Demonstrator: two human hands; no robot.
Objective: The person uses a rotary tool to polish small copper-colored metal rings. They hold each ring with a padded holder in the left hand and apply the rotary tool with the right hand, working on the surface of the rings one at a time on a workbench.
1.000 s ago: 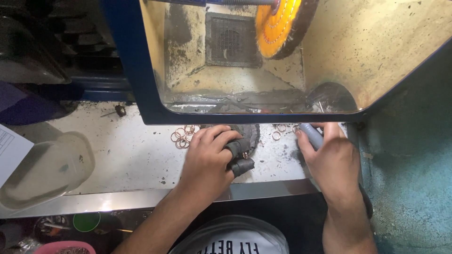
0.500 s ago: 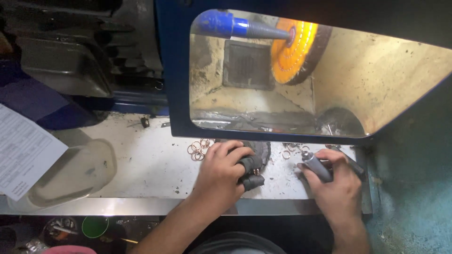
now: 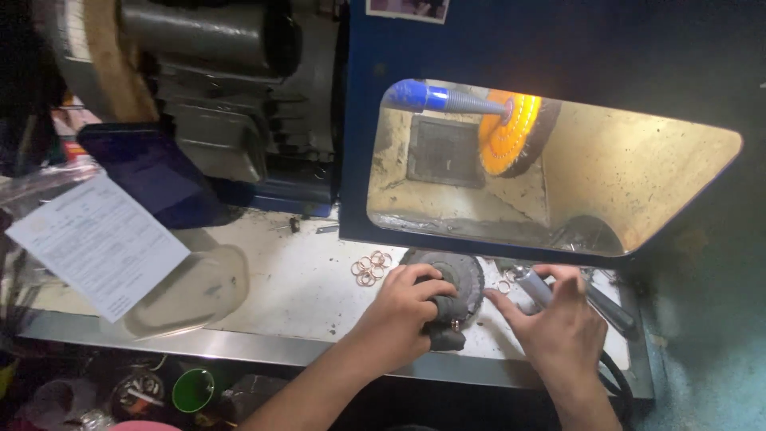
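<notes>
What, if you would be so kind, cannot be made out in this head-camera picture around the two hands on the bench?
- Head view: what the left hand grips; its fingers cover the dark piece on the grey disc.
- Head view: how far the metal rod runs; the right hand hides its lower end.
- Head view: the small rings are too small to count.
- Head view: the yellow buffing wheel is blurred, so spinning or still is unclear.

A dusty, matt white metal bench top (image 3: 303, 287) is edged by a smooth brushed steel strip. On it, thin glossy copper-coloured metal rings (image 3: 369, 269) are scattered beside a dull, rough grey round pad (image 3: 455, 275). Behind the pad, a fuzzy orange cloth buffing wheel (image 3: 511, 132) is mounted.
</notes>
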